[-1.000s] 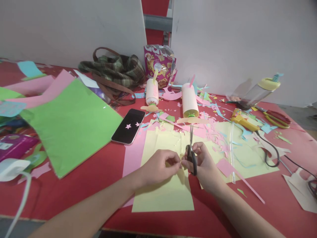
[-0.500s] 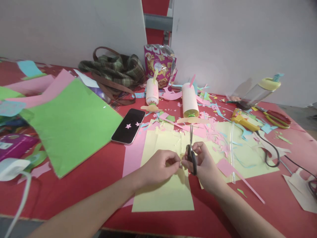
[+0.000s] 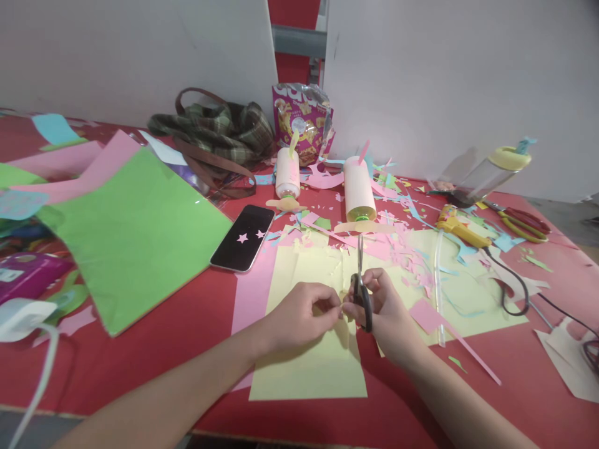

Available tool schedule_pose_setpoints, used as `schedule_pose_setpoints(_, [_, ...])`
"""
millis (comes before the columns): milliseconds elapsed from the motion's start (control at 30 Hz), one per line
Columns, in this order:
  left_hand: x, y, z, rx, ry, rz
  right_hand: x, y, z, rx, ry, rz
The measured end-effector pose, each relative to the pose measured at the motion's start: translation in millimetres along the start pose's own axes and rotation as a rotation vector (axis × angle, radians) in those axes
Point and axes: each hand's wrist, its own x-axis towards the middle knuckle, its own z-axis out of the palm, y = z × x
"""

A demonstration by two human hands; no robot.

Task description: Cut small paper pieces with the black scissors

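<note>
My right hand (image 3: 386, 312) grips black-handled scissors (image 3: 361, 284), blades closed and pointing away from me. My left hand (image 3: 299, 315) is pinched closed on a tiny paper scrap (image 3: 341, 310) that meets my right fingertips; what it is I cannot make out. Both hands hover over a pale yellow sheet (image 3: 311, 365) lying on a pink sheet (image 3: 250, 296) on the red table (image 3: 154, 349).
A phone (image 3: 243, 238) with star cut-outs lies left of the hands, beside a green sheet (image 3: 135, 234). Two wrapped bottles (image 3: 358, 187) lie behind amid paper scraps. A yellow glue gun (image 3: 456, 226), red scissors (image 3: 524, 222), a water bottle (image 3: 491, 171), a plaid bag (image 3: 215, 134) and a snack packet (image 3: 302, 118) sit further back.
</note>
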Motion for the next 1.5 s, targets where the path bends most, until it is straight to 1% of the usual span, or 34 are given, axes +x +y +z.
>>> schedule_pose_setpoints(200, [0,2,-0.3,0.0,0.08,0.019,0,0,1,0.034,-0.001,-0.014])
schedule_pose_setpoints(400, [0,1,2.2,0.015,0.089,0.032,0,1,0,0.049,0.001,-0.022])
schedule_pose_setpoints(567, [-1,-1,3.4,0.023,0.053,0.022,1,2,-2,0.033,-0.011,-0.019])
schedule_pose_setpoints(767, [2,-2,-1.5,0.113,-0.007,0.041,0,-2,1,-0.045,-0.027,-0.008])
schedule_pose_setpoints(1033, [2,-1,-9.8,0.228,-0.086,0.146,-2,2,-2,-0.074,-0.138,0.025])
schedule_pose_setpoints(1267, [3,-5,-12.3,0.268,-0.164,0.17,-3,7,-4,-0.142,-0.182,0.014])
schedule_pose_setpoints(1367, [2,-5,-12.6,0.263,-0.17,0.173,-3,7,-3,-0.16,-0.19,0.002])
schedule_pose_setpoints(1500, [2,-3,-12.6,0.219,-0.119,0.137,-3,5,-3,-0.125,-0.15,0.011])
